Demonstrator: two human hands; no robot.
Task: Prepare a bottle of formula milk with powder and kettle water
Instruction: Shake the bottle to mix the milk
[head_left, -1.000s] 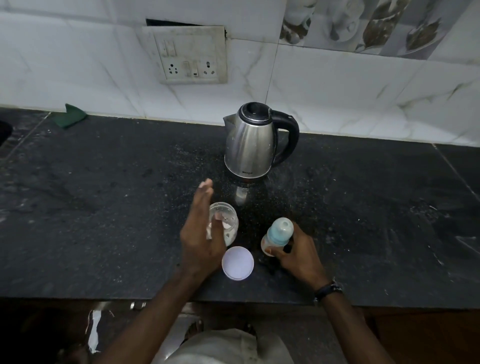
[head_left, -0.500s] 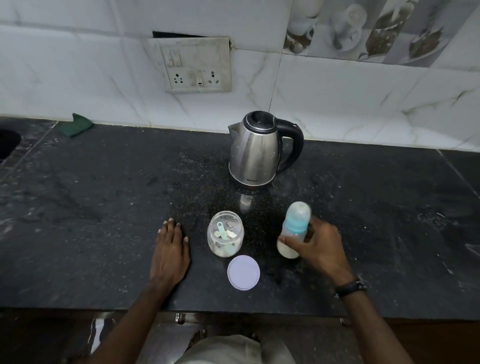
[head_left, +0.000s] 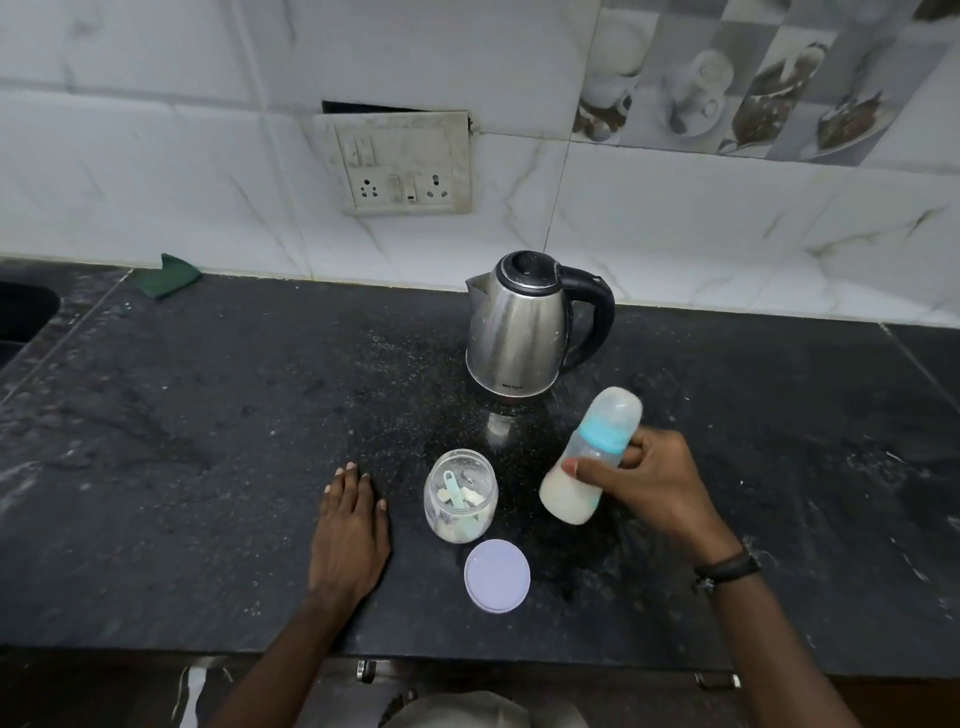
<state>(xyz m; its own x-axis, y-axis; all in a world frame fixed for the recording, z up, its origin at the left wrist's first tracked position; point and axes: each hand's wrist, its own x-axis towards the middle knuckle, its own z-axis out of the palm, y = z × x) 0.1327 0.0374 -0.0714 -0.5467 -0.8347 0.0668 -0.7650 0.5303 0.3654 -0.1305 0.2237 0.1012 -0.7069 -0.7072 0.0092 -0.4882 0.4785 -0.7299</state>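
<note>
A baby bottle (head_left: 587, 460) with a blue collar and clear cap holds milky liquid in its lower part. My right hand (head_left: 654, 486) grips it around the middle, tilted with its top leaning right. An open clear jar (head_left: 460, 496) of formula powder with a pale green scoop inside stands left of the bottle. Its lilac lid (head_left: 497, 576) lies flat in front of it. My left hand (head_left: 350, 530) rests palm down on the black counter (head_left: 182, 493), left of the jar, holding nothing. The steel kettle (head_left: 519, 325) with a black handle stands behind, lid closed.
A green cloth (head_left: 169, 275) lies at the back left by the tiled wall. A switch and socket plate (head_left: 397, 163) is on the wall above the kettle. A sink edge (head_left: 26, 312) shows at far left. The counter's front edge runs below my arms.
My left hand moved off the jar and settled flat on the counter. My right hand lifted the bottle up and to the right, tilting it.
</note>
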